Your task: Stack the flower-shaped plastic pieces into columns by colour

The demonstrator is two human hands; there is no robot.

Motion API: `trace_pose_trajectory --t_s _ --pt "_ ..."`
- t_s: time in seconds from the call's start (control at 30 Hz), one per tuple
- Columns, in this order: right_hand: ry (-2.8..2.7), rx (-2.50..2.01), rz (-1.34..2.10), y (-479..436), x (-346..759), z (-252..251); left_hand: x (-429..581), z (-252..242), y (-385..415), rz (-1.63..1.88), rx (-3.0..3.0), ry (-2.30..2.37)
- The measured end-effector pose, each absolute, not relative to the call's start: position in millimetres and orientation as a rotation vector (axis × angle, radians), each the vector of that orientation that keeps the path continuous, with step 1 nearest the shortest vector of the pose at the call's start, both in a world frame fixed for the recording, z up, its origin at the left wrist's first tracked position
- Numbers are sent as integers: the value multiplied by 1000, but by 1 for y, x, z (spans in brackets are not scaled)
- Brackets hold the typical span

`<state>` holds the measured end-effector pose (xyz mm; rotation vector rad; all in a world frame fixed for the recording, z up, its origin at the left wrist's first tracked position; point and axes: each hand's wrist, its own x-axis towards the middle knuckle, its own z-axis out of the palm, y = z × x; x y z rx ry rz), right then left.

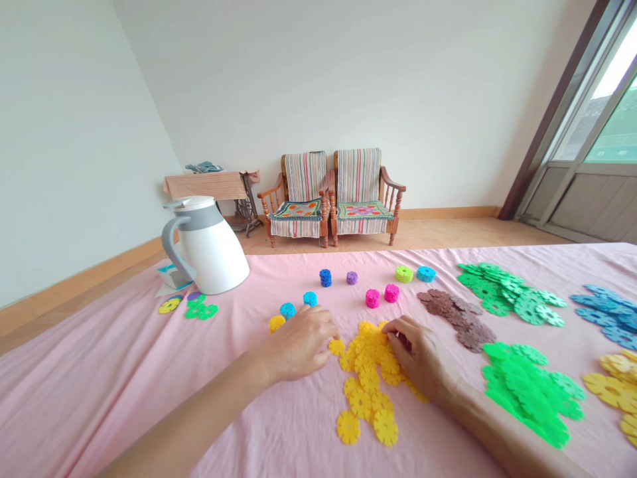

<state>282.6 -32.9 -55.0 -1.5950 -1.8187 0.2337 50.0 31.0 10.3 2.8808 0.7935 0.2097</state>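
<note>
A pile of flat yellow snowflake discs (369, 380) lies on the pink tablecloth (124, 378) between my hands. My left hand (298, 345) rests knuckles-up at the pile's left edge, fingers curled down beside a single yellow disc (336, 346); what they hold, if anything, is hidden. My right hand (418, 355) sits on the pile's right side, its fingers pinched on yellow discs at the top of the pile. A short yellow stack (277, 322) and a blue stack (287, 310) stand just beyond my left hand.
Small stacks stand further back: blue (325, 277), purple (352, 277), pink (372, 298), lime (404, 273), teal (426, 273). Loose piles lie right: brown (455, 315), bright green (532, 392), mint green (507, 289), blue (610, 312), yellow (617, 392). A white jug (209, 249) stands left.
</note>
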Motion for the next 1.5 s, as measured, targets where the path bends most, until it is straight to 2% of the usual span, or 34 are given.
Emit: trace_pose_trajectory --t_s 0.5,0.9,1.5 --pt "-1825 -1563 234 -31 284 -61 76 2 37 -4 2966 839" --pt "-1835 -1612 223 -33 283 -55 38 32 50 325 2796 927" --pt "-1851 -1602 202 -32 284 -58 29 16 54 246 2837 972"
